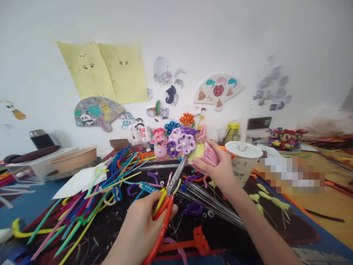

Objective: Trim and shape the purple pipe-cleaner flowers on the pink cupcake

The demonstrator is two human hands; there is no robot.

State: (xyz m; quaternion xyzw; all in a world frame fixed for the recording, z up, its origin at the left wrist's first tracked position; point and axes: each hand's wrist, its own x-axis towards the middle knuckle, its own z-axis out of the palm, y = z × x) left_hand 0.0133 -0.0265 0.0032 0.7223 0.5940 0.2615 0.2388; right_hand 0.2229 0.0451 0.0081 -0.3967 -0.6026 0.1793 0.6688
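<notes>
We think the pipe-cleaner flowers [185,142] are soft and light, so our right hand [220,173] hugs the pink base with closed fingers. Our left hand [138,232] squeezes the cutters [178,173].

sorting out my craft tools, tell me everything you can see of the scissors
The scissors have slim silver metal blades and long handles, one red and one yellow, that look like plastic. The left hand is wrapped around the handles. The blades look almost shut and slant up and to the right, with their tips at the base of the purple pipe-cleaner flowers held by the right hand. The scissors are held above the black mat and thin wires.
</notes>
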